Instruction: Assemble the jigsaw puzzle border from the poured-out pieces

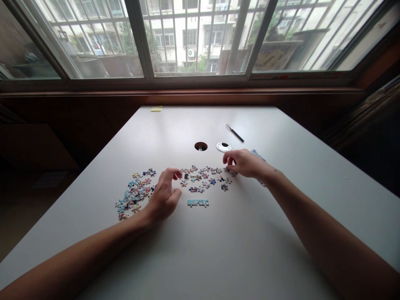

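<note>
On the white bench, seen from the head, the puzzle pieces are too small to show their pictures. A blue thing lies under the right hand, and the hand and wrist hide most of it, so I cannot tell what it is. Both arms are cut off at the bottom edge.

The left hand rests on the bench between a heap of pieces and the loose pieces in the middle. Its grip is open: the fingers are bent, the thumb is apart from them, and nothing shows between them. A short blue strip of joined pieces lies just beside the thumb.

The right hand is at the right end of the loose pieces. Its fingers curl down with the tips close together. I cannot tell if that grip is closed or holds a piece.

Behind the pieces are a round hole, a cap and a pen. A yellow note sits at the far edge, under the window. The bench is bare in front of the hands and off to the right.
</note>
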A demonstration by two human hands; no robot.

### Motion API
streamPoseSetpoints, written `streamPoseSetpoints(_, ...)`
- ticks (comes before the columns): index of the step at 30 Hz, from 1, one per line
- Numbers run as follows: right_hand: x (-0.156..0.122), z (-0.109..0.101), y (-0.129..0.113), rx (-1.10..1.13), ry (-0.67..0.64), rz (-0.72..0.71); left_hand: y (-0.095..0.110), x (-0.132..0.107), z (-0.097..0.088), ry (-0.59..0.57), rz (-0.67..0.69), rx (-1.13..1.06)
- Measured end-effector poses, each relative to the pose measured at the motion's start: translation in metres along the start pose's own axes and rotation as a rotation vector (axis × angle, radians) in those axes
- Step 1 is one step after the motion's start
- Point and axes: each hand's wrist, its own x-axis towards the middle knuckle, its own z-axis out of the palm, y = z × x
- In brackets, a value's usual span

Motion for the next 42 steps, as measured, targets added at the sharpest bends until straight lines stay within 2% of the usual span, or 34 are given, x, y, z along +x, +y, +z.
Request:
streamPoseSetpoints(4, -0.001, 0.009, -0.024, 0.048, 0.099, -0.162, 0.001, 0.0, 0.0, -0.002, -0.001, -0.006)
streamPoseSetpoints(8, -0.006, 0.037, -0.061, 0.106, 0.232, -0.366, 0.002, 0.0, -0.001, -0.002, 0.002, -0.007)
streamPoseSetpoints(10, -0.008, 0.053, -0.075, 0.063, 0.299, -0.357, 0.002, 0.001, -0.001, 0.001, 0.005, -0.009)
streamPoseSetpoints(14, -0.011, 0.072, -0.088, 0.028, 0.307, -0.296, 0.001, 0.001, 0.0, 0.004, 0.008, -0.019)
streamPoseSetpoints(18, -0.011, 0.076, -0.088, 0.068, 0.313, -0.266, 0.0, 0.001, 0.0, 0.006, 0.015, -0.026)
streamPoseSetpoints(21, -0.009, 0.071, -0.087, 0.188, 0.318, -0.266, 0.0, 0.001, 0.0, 0.005, 0.012, -0.023)
streamPoseSetpoints(23, -0.008, 0.063, -0.086, 0.343, 0.282, -0.219, 0.0, 0.0, 0.0, 0.003, 0.006, -0.022)
streamPoseSetpoints(28, -0.015, 0.036, -0.081, 0.895, 0.167, -0.016, 0.001, 0.0, -0.001, -0.009, 0.005, -0.021)
streamPoseSetpoints(30, -0.028, 0.034, -0.077, 0.977, 0.145, 0.011, 0.001, 0.0, -0.001, -0.007, 0.006, -0.016)
streamPoseSetpoints(33, -0.057, 0.044, -0.067, 0.955, 0.098, 0.028, 0.001, 0.002, -0.001, -0.028, 0.048, -0.011)
streamPoseSetpoints(36, -0.081, 0.059, -0.057, 0.824, 0.156, -0.02, 0.003, 0.003, -0.001, -0.092, 0.158, -0.014)
streamPoseSetpoints(39, -0.09, 0.066, -0.052, 0.636, 0.185, -0.147, 0.006, 0.003, -0.001, -0.15, 0.25, -0.018)
streamPoseSetpoints(42, -0.089, 0.066, -0.053, 0.544, 0.183, -0.248, 0.007, 0.001, -0.001, -0.168, 0.284, -0.009)
